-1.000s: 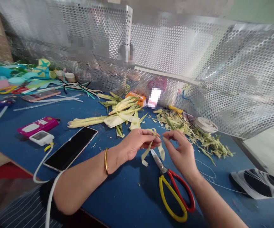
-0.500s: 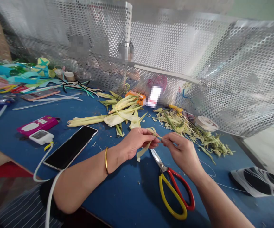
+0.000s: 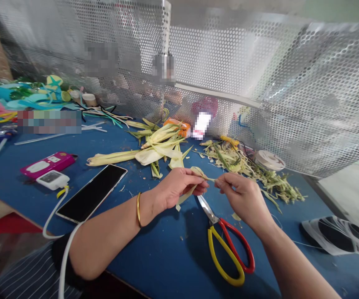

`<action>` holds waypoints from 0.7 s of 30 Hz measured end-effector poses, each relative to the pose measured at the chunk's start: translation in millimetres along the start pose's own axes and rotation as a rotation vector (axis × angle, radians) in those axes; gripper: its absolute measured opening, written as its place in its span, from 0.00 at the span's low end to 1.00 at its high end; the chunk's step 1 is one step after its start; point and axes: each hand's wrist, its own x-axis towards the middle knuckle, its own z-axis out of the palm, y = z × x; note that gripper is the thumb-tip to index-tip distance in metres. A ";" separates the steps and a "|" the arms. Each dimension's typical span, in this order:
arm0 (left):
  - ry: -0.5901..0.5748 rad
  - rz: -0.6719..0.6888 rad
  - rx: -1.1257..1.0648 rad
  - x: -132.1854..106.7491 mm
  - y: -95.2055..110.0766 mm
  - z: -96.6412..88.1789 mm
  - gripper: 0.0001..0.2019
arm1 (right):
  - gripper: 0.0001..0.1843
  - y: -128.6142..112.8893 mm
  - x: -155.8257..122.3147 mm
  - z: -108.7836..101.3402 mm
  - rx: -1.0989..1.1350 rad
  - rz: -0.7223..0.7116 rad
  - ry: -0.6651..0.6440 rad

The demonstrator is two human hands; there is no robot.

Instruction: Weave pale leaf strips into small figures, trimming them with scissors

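A pale corn husk strip is pinched in the fingers of my left hand, one end hanging below them and a loop standing above. My right hand is closed at the thin twisted end of the same strip, to the right of the left hand. Just beneath the hands lie scissors with one red and one yellow handle, their blade tips partly behind my left fingers. Behind my left hand, pale green corn husks are heaped on the blue table.
Husk scraps lie at the back right beside a tape roll. A spool of white thread is at the right. To the left are a phone and a magenta device. A perforated metal screen stands behind.
My right hand has moved slightly right, lengthening the strip between the hands. A small husk scrap now shows beside the scissors. At far left, another person's hand has mostly left view.
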 end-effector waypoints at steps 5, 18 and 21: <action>0.018 0.010 0.063 1.5 -2.5 -1.6 0.04 | 0.16 -4.7 -1.5 1.9 0.050 0.003 -0.091; -0.107 0.029 0.289 -2.1 -11.3 2.3 0.09 | 0.18 -8.5 -0.9 36.5 1.093 0.459 -0.098; -0.052 0.044 0.339 -2.2 -11.7 4.4 0.10 | 0.18 -5.9 -1.4 43.3 1.075 0.483 -0.017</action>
